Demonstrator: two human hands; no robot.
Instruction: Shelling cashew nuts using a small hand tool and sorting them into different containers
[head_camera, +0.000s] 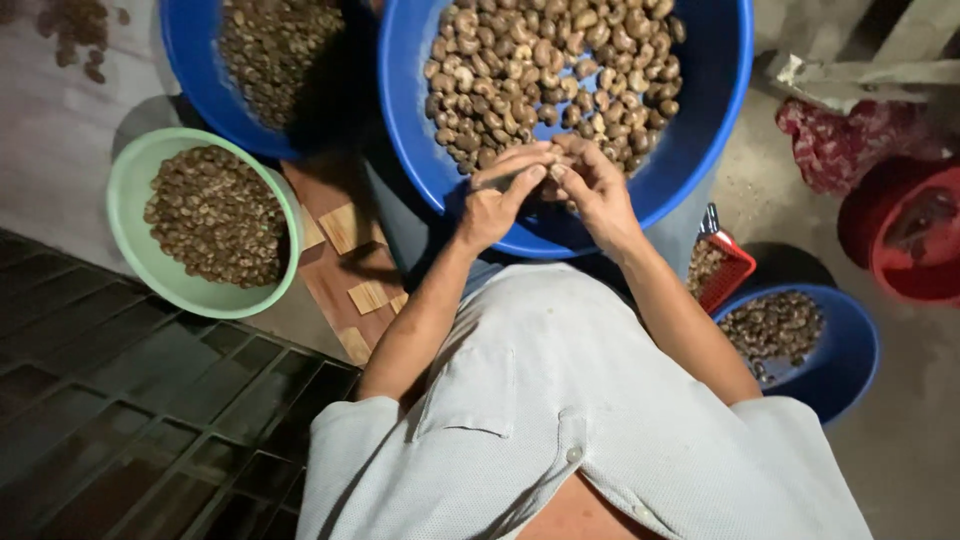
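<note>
Where fingers (535, 172) meet, nut (549, 166) (pinched), blue basin (700, 120)

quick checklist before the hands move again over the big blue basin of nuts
1. Both hands over the big basin: ok.
2. Left hand and right hand meet at the fingertips: ok.
3. Nut actually pinched between them: cannot tell, fingers hide it.
4. Nuts left in the basin: ok, plenty.
5. Green bowl near the left arm: ok, partly filled.
6. Small blue bowl on the right has room: ok.
</note>
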